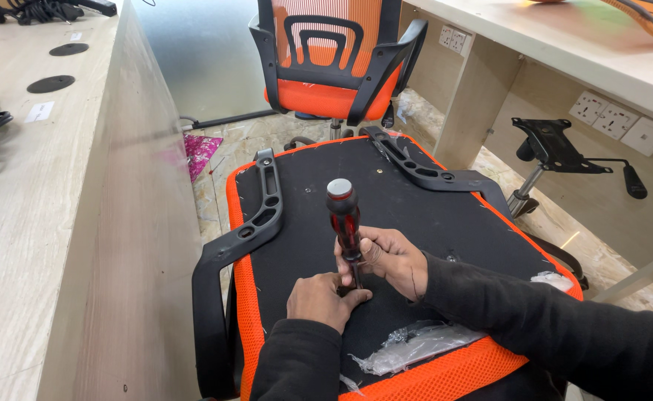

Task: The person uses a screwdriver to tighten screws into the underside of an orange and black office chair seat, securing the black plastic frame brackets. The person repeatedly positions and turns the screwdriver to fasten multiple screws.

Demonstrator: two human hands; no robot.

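Observation:
An orange mesh chair seat [445,379] lies upside down before me, its black underside [430,215] facing up. A black armrest [252,230] is on its left side and another black armrest [423,171] on its right. My right hand [389,260] grips a red and black screwdriver [343,223], held upright with its tip on the underside. My left hand [323,297] pinches at the base of the shaft, fingers closed around the tip; what sits under it is hidden.
A crumpled clear plastic bag [415,345] lies on the seat near me. A finished orange office chair [334,67] stands behind. A wooden desk [52,223] runs along the left, another desk [564,44] on the right. A black chair mechanism on a gas lift [553,148] stands at the right.

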